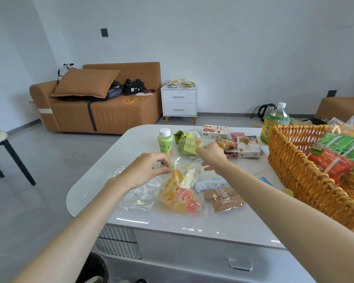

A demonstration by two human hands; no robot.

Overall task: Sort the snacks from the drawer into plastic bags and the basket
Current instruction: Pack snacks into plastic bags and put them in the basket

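On the white table (172, 223) lies a clear plastic bag (178, 193) filled with yellow and pink jelly cups. My left hand (145, 170) pinches the bag's open top edge. My right hand (211, 156) reaches past it and pinches a pale green snack packet (189, 147) on a green pouch. Beside the jelly bag lies a clear bag of brown biscuits (221, 196). An orange wicker basket (294, 168) at the right holds green and red snack packs. The table's drawer (239, 262) below the front edge is closed.
A green drink bottle (165, 145) stands behind my left hand. Two snack boxes (214, 131), a noodle pack (225, 145) and a large tea bottle (275, 121) sit at the table's far side. An empty clear bag (135, 193) lies left. A dark bin (92, 270) stands below.
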